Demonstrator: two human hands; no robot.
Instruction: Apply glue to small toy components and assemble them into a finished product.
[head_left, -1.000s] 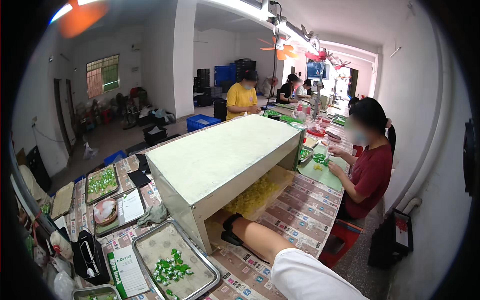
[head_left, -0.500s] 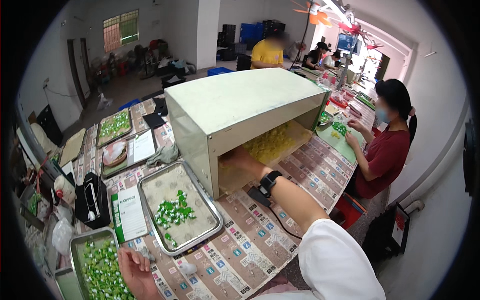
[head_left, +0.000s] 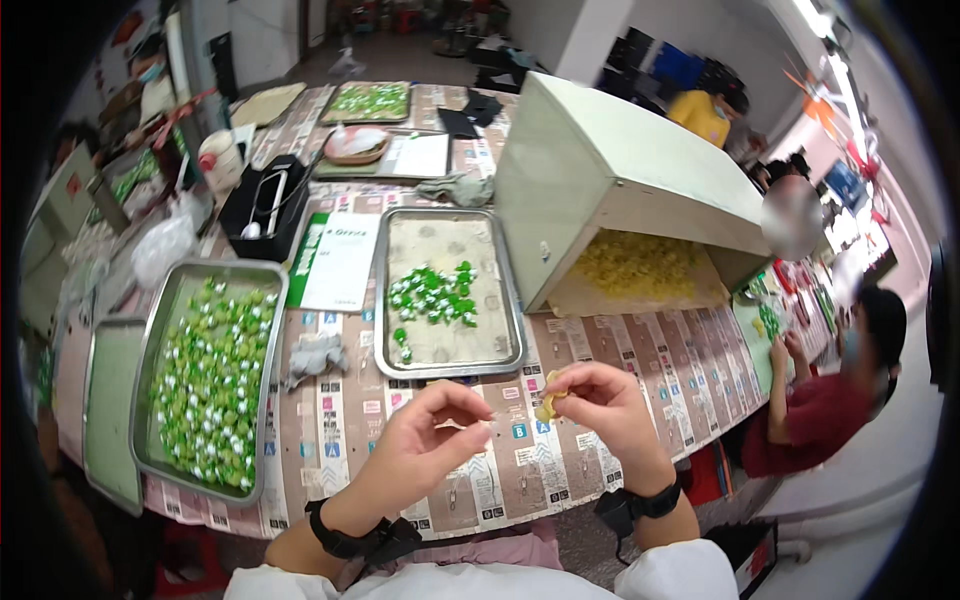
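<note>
My right hand [head_left: 610,405] pinches a small yellow translucent piece [head_left: 547,402] between thumb and fingertips, over the near edge of the table. Facing it, my left hand [head_left: 432,437] is curled, thumb and forefinger tips nearly meeting. Whether something tiny sits between those tips I cannot make out. Just beyond both hands lies a steel tray [head_left: 512,330] lined with pale cloth, bearing a cluster of small green-and-white pieces [head_left: 435,295]. To the right, a pale metal box [head_left: 620,130] with an open front holds a heap of yellow pieces [head_left: 640,262].
At left stands a deeper steel tray [head_left: 268,400] full of green-and-white pieces. A grey rag [head_left: 315,358], a notebook [head_left: 335,265] and a black holder [head_left: 265,210] lie between. Farther back are a basket [head_left: 355,145] and another tray [head_left: 368,103]. A co-worker in red [head_left: 820,410] sits at right.
My right hand has come out of the box's opening with a yellow piece. My left hand has moved right from beside the full tray. The view has swung left.
</note>
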